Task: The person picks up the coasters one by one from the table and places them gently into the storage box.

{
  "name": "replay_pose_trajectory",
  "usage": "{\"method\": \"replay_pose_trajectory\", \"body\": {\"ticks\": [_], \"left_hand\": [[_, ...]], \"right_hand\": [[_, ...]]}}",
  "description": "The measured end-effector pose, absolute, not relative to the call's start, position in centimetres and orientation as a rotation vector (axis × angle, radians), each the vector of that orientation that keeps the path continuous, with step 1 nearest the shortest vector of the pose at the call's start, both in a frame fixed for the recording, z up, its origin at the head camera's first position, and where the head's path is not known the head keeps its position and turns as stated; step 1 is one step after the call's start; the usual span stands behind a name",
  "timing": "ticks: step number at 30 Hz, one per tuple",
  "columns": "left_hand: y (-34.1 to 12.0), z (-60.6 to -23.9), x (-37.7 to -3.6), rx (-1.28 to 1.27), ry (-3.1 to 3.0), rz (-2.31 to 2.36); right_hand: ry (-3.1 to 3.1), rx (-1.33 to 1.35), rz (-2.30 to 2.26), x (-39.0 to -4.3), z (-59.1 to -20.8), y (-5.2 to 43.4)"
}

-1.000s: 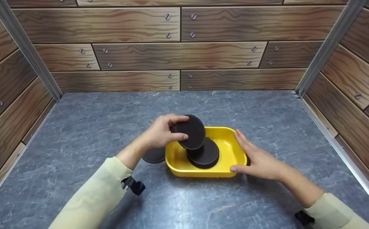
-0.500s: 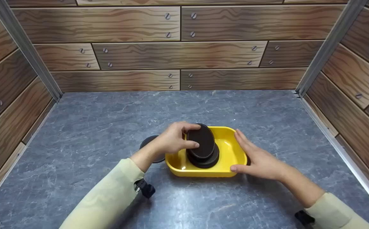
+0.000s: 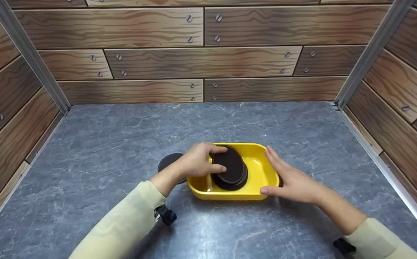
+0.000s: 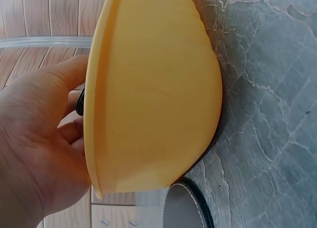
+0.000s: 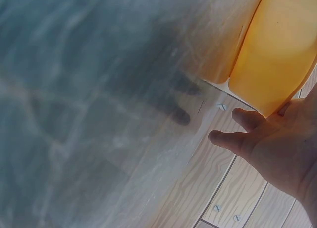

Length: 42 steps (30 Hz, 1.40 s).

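Yellow tray (image 3: 257,169) on the desk (image 3: 104,151) is being filled — the left hand (image 3: 197,162) grips a dark disc (image 3: 230,163) tilted onto the stack inside, the right hand (image 3: 291,181) flat-fingered against the rim — so next, I'd judge, comes letting it settle level.

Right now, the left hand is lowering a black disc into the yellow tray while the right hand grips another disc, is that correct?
Not quite: the right hand holds no disc. In the head view it rests with straight fingers against the side of the yellow tray. The left hand does hold a black disc in the tray.
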<state>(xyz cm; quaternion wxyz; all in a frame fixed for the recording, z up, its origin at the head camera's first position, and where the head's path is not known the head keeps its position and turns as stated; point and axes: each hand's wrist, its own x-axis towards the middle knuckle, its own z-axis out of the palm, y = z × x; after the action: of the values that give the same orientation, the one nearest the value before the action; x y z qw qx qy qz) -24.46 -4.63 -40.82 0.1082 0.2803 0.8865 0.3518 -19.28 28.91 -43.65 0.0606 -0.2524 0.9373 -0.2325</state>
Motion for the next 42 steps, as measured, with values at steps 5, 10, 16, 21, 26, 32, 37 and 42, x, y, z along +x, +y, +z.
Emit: {"method": "replay_pose_trajectory", "body": {"ticks": [5,10,16,21,26,32,37,42], "left_hand": [[-4.5,-41.0,-24.4,0.856,2.634,0.958],[-4.4,-41.1,-24.4,0.896,2.669,0.873],[-4.4,-40.8,-24.2,0.9,2.775,0.825],[-5.5,-40.3,-24.5,0.893,2.827,1.021],[-7.9,-39.9,-25.3,0.858,2.871,1.271],[-11.7,-40.2,-26.2,0.64,2.808,1.447],[-14.4,-41.2,-26.6,0.516,2.735,1.434],[-16.1,-42.6,-26.8,0.495,2.701,1.433]], "right_hand": [[2.836,-0.758,-0.703,-19.4,-43.7,28.9],[2.835,-0.757,-0.707,-19.4,-43.8,29.0],[2.83,-0.759,-0.708,-19.3,-43.6,29.0],[2.829,-0.757,-0.712,-19.2,-43.5,28.9],[2.828,-0.755,-0.71,-19.2,-43.5,28.9],[2.825,-0.751,-0.716,-19.1,-43.5,28.9],[2.823,-0.753,-0.714,-19.2,-43.6,28.9],[2.823,-0.759,-0.717,-19.2,-43.6,28.9]]}}
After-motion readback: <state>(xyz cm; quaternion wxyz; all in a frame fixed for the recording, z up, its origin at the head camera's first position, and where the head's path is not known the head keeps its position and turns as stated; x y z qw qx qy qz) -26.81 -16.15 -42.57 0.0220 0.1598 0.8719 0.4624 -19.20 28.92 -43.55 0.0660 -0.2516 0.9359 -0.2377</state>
